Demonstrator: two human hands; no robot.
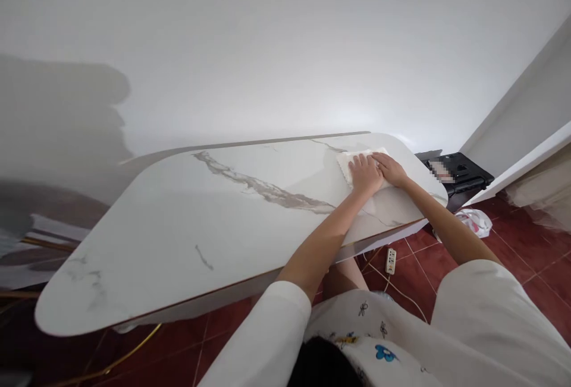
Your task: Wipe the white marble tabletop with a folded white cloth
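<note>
A white cloth [352, 160] lies near the far right corner of a white marble-patterned table [187, 226]. My left hand [364, 174] presses flat on the cloth, fingers stretched out and together. Beside it, my right hand [389, 168] also lies flat on the cloth, its fingers extended toward the left hand. Both arms reach out from white sleeves at the bottom of the view. Most of the cloth is covered by the two hands.
A white wall stands right behind the table. On the red tiled floor under the table's right end lie a white power strip [390, 260] with its cord, and a white plastic bag [475, 221]. A black device [459, 174] sits beyond the table's right end.
</note>
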